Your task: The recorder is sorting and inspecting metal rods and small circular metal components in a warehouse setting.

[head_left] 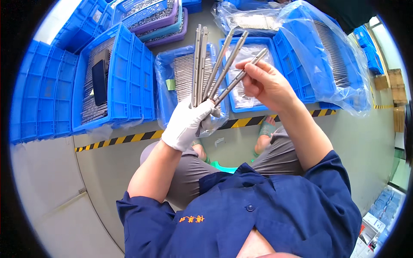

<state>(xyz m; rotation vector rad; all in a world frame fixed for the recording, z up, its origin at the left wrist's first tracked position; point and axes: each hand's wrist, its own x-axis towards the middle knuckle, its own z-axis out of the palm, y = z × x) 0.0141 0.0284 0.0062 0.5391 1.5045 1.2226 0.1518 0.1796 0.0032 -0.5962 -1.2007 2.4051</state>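
Several metal rods point(230, 60) fan out from the gloved left hand point(186, 124), clasped near their lower ends, seemingly so the bare right hand point(267, 84) can pinch one near its tip.

Slim, silvery metal rods point(203, 60), dotted with small dark marks, fan upward from the gloved left hand point(188, 121); the rightmost rod point(232, 85) tilts furthest, pinched near its upper end by the right hand point(267, 84).

I observe a grey floor point(361, 146) crossed by black-and-yellow hazard tape point(241, 123). White panels point(47, 170) border it at lower left; cardboard boxes point(399, 92) stand at far right. Bright light point(64, 19) shows at upper left.
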